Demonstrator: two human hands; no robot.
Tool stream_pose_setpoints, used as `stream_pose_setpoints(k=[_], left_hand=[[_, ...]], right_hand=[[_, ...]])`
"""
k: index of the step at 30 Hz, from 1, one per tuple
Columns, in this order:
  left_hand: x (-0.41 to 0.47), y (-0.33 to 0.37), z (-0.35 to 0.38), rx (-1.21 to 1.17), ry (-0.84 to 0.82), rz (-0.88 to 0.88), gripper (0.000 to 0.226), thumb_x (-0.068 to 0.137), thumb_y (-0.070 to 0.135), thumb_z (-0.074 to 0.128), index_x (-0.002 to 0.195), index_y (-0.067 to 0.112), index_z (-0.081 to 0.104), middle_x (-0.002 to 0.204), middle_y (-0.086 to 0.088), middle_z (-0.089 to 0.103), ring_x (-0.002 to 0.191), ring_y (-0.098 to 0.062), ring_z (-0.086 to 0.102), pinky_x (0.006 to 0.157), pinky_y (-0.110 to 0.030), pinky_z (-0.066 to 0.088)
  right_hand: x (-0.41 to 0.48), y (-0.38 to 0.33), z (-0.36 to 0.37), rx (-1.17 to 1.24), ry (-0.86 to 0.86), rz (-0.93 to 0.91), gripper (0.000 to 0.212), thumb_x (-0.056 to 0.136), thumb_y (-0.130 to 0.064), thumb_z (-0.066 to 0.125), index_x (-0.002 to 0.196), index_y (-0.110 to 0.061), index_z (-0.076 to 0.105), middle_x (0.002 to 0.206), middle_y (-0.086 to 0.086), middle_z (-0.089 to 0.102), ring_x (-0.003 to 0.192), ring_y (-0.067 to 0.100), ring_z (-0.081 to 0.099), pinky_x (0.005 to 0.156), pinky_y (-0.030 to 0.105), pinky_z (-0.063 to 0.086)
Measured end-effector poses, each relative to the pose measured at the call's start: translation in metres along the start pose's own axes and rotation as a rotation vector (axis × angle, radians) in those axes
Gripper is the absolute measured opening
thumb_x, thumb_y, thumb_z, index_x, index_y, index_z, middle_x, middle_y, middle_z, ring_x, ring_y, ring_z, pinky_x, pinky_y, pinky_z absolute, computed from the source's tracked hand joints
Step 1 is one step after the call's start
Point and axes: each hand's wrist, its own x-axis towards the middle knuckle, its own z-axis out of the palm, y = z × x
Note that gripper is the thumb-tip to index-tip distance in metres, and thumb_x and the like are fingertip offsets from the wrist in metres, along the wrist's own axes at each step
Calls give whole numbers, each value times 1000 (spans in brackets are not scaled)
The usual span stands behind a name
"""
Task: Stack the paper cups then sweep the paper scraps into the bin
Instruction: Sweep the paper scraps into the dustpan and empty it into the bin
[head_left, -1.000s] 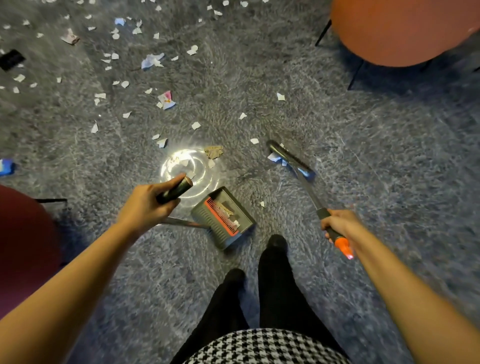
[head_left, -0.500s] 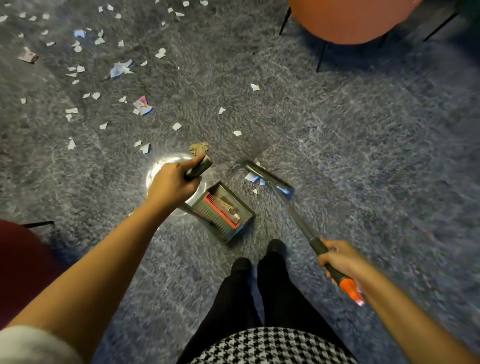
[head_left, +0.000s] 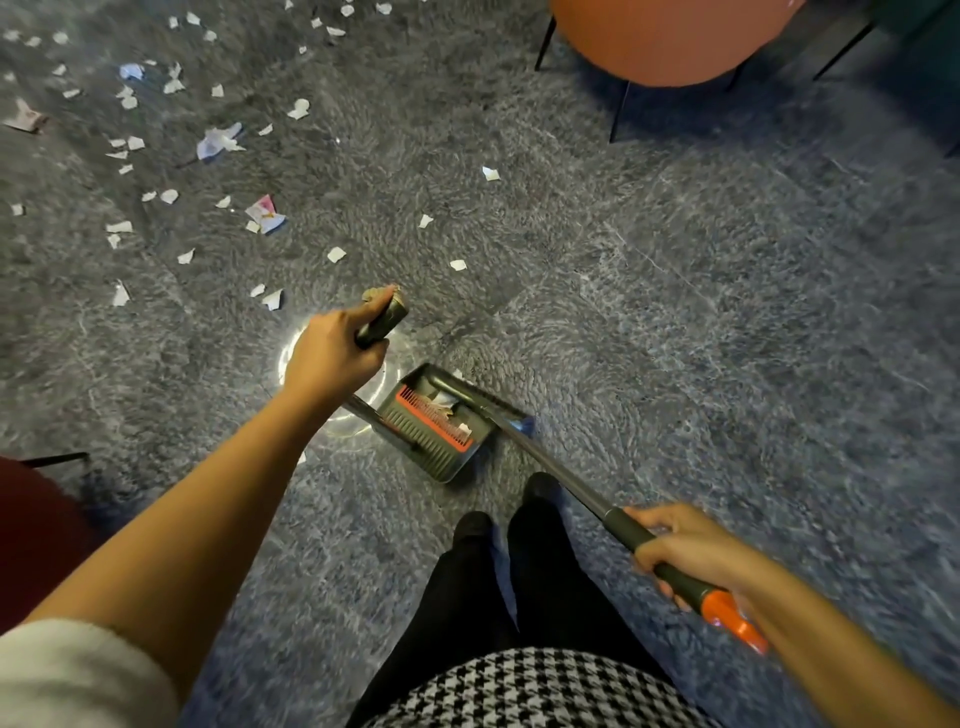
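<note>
**Sweeping station, grey floor: items in view**

Grey marbled floor (head_left: 727, 312), glossy, with one bright round light reflection under the left hand.

Orange round seat (head_left: 670, 36) on thin dark legs, top edge of view. Dark red seat (head_left: 31, 530) at the left edge.

Person standing: black legs and shoes, houndstooth skirt (head_left: 535, 691), pale sleeve on the left arm.

Broom (head_left: 550, 467): long grey shaft, dark grip, orange end cap; its head lies at the mouth of the dustpan. Right hand (head_left: 685, 556), fingers wrapped tight around the dark grip.

Dustpan (head_left: 441, 426): dark green, orange comb strip, resting on the floor just ahead of the shoes, with a few paper pieces inside. Left hand (head_left: 332, 358), fingers closed around the top of its upright handle.

Paper scraps (head_left: 218, 140): white, some blue or pink, strewn over the upper left floor, well apart from the dustpan; a few lie nearer the centre.

No legible brand, label or writing on any item.
</note>
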Motion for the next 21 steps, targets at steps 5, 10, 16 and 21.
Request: stream_pose_setpoints(k=[5,10,16,21], left_hand=[[-12,-4,-2,-33,2,1,61,80,8,68,135,24,51,82,-22,67,77,-37,66,61,-47,50],[-14,-2,-2,-9,-14,-31,56,82,12,66,135,25,53,89,-22,69,80,-38,65,61,-44,48],[-15,-2,-2,1,-12,-34,56,81,13,67,134,27,53,91,-21,69,81,-38,65,59,-37,44],[-14,-3,-2,10,-27,-50,57,82,15,65,135,32,51,91,-17,69,80,-36,64,56,-34,42]], right_hand=[[-12,0,-5,63,-50,8,52,77,16,49,112,-22,55,62,14,50,32,14,44,29,17,33],[-25,-3,-22,82,-15,-10,56,77,19,49,116,-20,55,66,18,52,29,15,44,28,16,34],[-29,-5,-14,71,65,-48,53,77,18,49,106,-26,56,59,15,52,29,15,44,28,17,34],[-10,-13,4,-2,86,-65,53,79,16,50,120,-18,54,59,12,53,30,13,45,29,18,35]])
